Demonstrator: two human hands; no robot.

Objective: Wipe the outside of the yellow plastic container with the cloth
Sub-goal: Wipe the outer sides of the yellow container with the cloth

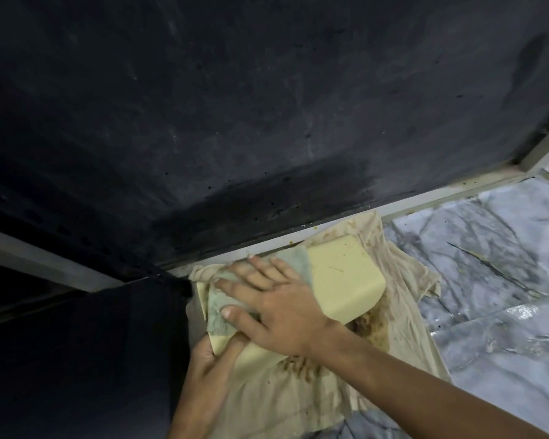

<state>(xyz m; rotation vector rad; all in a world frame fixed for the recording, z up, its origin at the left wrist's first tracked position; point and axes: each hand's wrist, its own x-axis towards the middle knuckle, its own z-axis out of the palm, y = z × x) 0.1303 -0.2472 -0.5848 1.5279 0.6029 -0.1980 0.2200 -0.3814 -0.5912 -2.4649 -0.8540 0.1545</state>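
Yellow container under the flat, spread right hand pressing cloth — left hand grips its corner.

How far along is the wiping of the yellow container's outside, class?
Under way. The right hand presses a green cloth flat on the upturned yellow container, while the left hand steadies its near corner. The bare right part shows a small mark, so wiping there seems left. Nothing is clearly finished.

No text, label or number is legible.
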